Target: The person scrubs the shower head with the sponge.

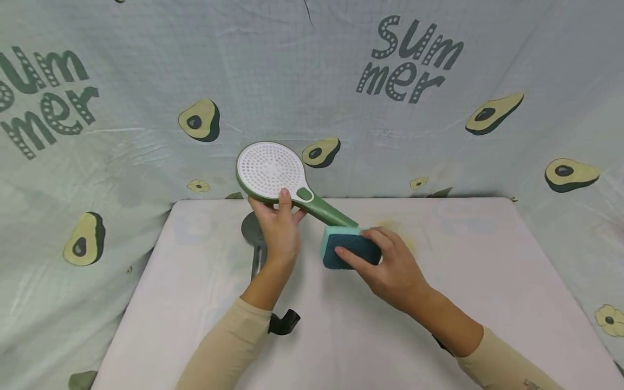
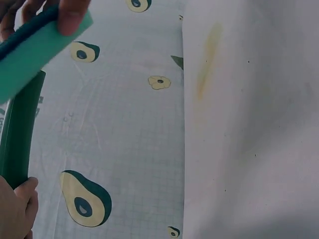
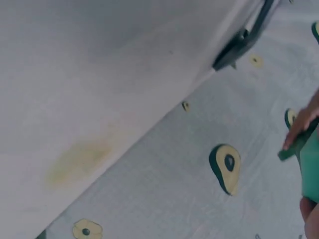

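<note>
A green shower head (image 1: 270, 170) with a white perforated face is raised over the back of the table, its green handle (image 1: 333, 215) slanting down to the right. My left hand (image 1: 287, 208) grips it at the neck, thumb beside the green button. My right hand (image 1: 352, 242) holds a teal sponge (image 1: 348, 250) with a darker scouring side against the lower end of the handle. The left wrist view shows the handle (image 2: 20, 134) with the sponge (image 2: 35, 55) at its upper end. An edge of the sponge (image 3: 311, 167) shows in the right wrist view.
A dark grey shower head (image 1: 253, 233) lies on the white table (image 1: 463, 281) under my left arm, its dark end (image 1: 285, 322) near my elbow. A yellowish stain (image 1: 404, 235) marks the tabletop beside the sponge. An avocado-print cloth (image 1: 312, 81) hangs behind and at both sides.
</note>
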### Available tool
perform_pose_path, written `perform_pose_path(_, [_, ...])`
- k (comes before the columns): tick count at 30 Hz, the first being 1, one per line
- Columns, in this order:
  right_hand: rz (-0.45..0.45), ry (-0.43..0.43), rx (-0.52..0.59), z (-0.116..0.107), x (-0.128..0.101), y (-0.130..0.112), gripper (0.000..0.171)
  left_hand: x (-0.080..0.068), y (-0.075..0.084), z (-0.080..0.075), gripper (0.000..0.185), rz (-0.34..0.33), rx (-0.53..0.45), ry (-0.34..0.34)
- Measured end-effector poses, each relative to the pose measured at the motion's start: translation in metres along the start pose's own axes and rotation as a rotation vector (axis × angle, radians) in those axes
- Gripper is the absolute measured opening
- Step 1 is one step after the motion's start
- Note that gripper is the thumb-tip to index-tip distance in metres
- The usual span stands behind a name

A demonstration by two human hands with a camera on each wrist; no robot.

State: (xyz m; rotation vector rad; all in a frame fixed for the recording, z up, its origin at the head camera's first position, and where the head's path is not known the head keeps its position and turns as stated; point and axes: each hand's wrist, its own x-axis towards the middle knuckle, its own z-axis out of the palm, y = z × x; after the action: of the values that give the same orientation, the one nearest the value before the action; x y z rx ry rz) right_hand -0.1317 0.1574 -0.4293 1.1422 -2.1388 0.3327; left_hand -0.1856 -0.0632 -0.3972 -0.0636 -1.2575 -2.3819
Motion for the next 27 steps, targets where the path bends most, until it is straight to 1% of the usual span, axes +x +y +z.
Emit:
perform_pose_path(2, [0.074, -0.032, 0.085, -0.004, 0.002, 0.003, 0.04, 0.0, 0.0, -0.001, 0.062, 0.0, 0.003, 0.004])
perform_pose_path(4, [0.188, -0.086, 0.223, -0.007, 0.004, 0.006, 0.052, 0.0, 0.0, -0.003, 0.062, 0.005, -0.009, -0.001])
perform_pose_path(5, [0.243, -0.113, 0.295, -0.008, 0.004, 0.008, 0.056, 0.0, 0.001, -0.004, 0.062, 0.008, -0.019, -0.009])
perform_pose_path(7, [0.373, -0.168, 0.478, -0.008, 0.003, 0.013, 0.06, 0.0, 0.002, -0.005, 0.061, 0.003, -0.035, -0.024])
perform_pose_path(9, [0.519, -0.227, 0.676, -0.007, 0.002, 0.019, 0.071, -0.002, 0.003, -0.005, 0.06, -0.008, -0.045, -0.041])
perform_pose_path(10, [0.577, -0.259, 0.759, -0.006, 0.001, 0.022, 0.07, -0.002, 0.003, -0.004, 0.059, -0.015, -0.05, -0.043])
perform_pose_path(12, [0.664, -0.322, 0.901, -0.004, -0.002, 0.027, 0.066, -0.003, 0.003, -0.002, 0.058, -0.026, -0.057, -0.046])
perform_pose_path(13, [0.7, -0.346, 0.949, -0.003, -0.003, 0.028, 0.065, -0.003, 0.003, -0.001, 0.057, -0.029, -0.064, -0.048])
perform_pose_path(15, [0.735, -0.366, 1.003, -0.003, -0.004, 0.029, 0.063, -0.003, 0.002, 0.0, 0.055, -0.033, -0.077, -0.051])
perform_pose_path(16, [0.733, -0.359, 1.0, -0.004, -0.004, 0.029, 0.063, -0.003, 0.002, 0.0, 0.055, -0.034, -0.082, -0.053])
perform_pose_path(17, [0.712, -0.335, 0.978, -0.004, -0.004, 0.028, 0.064, -0.003, 0.001, 0.001, 0.054, -0.034, -0.086, -0.053])
perform_pose_path(18, [0.674, -0.299, 0.926, -0.005, -0.004, 0.026, 0.065, -0.002, 0.001, 0.001, 0.054, -0.035, -0.09, -0.052])
perform_pose_path(19, [0.617, -0.254, 0.851, -0.005, -0.004, 0.024, 0.065, -0.002, 0.0, 0.001, 0.054, -0.035, -0.092, -0.05])
perform_pose_path(20, [0.543, -0.207, 0.757, -0.005, -0.005, 0.021, 0.063, -0.002, 0.0, 0.002, 0.054, -0.035, -0.087, -0.046])
perform_pose_path(22, [0.346, -0.125, 0.501, -0.005, -0.005, 0.015, 0.052, -0.001, -0.001, 0.002, 0.053, -0.034, -0.068, -0.037])
perform_pose_path(24, [0.137, -0.052, 0.219, -0.003, -0.005, 0.009, 0.041, -0.001, -0.003, 0.001, 0.052, -0.038, -0.012, -0.041])
perform_pose_path(25, [0.048, -0.023, 0.102, -0.002, -0.005, 0.006, 0.038, -0.001, -0.003, 0.001, 0.052, -0.043, 0.019, -0.046])
perform_pose_path(27, [-0.089, 0.016, -0.068, -0.001, -0.004, 0.002, 0.038, 0.0, -0.004, 0.0, 0.052, -0.054, 0.078, -0.059])
